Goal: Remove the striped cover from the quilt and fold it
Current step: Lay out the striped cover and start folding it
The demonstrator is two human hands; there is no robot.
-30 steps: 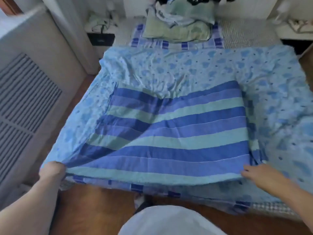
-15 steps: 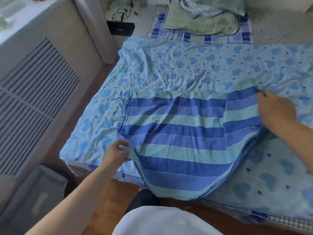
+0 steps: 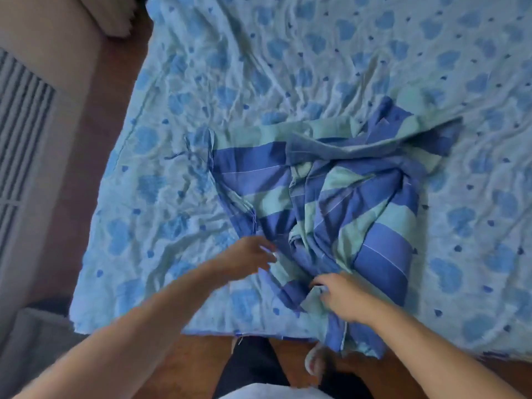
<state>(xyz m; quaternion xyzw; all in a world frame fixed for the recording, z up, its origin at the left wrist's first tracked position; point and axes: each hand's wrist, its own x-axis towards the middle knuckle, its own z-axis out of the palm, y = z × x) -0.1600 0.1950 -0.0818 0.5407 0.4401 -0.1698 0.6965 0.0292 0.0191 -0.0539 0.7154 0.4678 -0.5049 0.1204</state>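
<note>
Right hand (image 3: 344, 300) grips crumpled striped cover (image 3: 345, 197), left hand (image 3: 247, 254) reaching, wrinkly quilt (image 3: 259, 67)

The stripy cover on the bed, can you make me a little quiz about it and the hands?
1. True or false: the striped cover lies flat and smooth.
2. Which of the hands grips the cover's near end: A) left hand B) right hand?
3. Fill in: the cover lies on the quilt printed with blue ____.

Key: 1. False, it is bunched up. 2. B; the left hand hovers with fingers spread at the cover's edge. 3. Hearts.
</note>
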